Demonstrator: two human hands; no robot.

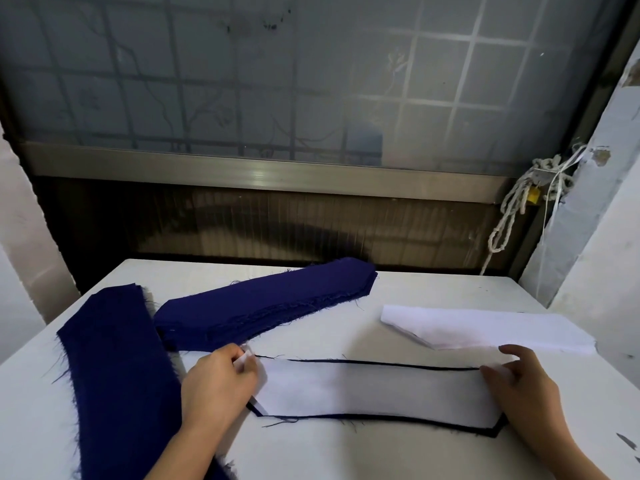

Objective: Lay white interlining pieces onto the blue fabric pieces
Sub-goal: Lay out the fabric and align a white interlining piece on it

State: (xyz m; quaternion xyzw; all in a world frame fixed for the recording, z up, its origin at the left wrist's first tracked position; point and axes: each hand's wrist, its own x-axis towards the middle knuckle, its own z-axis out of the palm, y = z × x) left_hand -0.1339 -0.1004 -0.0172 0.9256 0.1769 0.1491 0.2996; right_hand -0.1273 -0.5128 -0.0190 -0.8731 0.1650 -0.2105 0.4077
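a white interlining piece is seen laid flat on a blue fabric piece near the front of a white table. the blue piece is almost wholly covered, and only a thin dark border is left showing along the far and near edges and at the angled right end. the left tip of the interlining is pinched by the left hand, whose fingers are curled around it, and a small white corner is raised off the cloth beside the thumb. the right end of the interlining is pressed by the right hand, whose fingers are held fairly straight and slightly spread, with nothing gripped. behind the left hand a stack of blue pieces with frayed edges is set at a slant, and to its left a long blue strip is laid running toward the near edge of the table. at the right, beyond the right hand, a stack of white interlining pieces is placed apart from the blue stacks. behind the table a frosted window with a grid is visible, and a knotted rope is hung at its right corner.
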